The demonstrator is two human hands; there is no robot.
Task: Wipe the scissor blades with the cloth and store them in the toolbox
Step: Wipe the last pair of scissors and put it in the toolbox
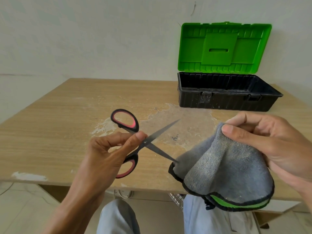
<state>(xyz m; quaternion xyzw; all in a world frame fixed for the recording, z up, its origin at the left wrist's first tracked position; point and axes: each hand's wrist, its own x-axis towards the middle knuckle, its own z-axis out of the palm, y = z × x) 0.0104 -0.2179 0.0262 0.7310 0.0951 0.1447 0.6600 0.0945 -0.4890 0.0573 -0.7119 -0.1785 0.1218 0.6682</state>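
My left hand (108, 154) holds a pair of scissors (157, 134) with black and pink handles, thumb and fingers pinching near the pivot. The blades are spread wide open above the table. One blade points up and right, the other points down and right, its tip touching the cloth. A grey cloth (224, 168) with a black hem and a green underside hangs from my right hand (271, 146), pinched between thumb and fingers at its top. The toolbox (228, 102) stands at the table's far right, black tub, green lid upright and open.
The wooden table (50, 132) has worn, pale patches in its middle and a chipped front edge. A white wall stands behind it. My knees in light trousers (118, 220) sit below the front edge, with tiled floor around them.
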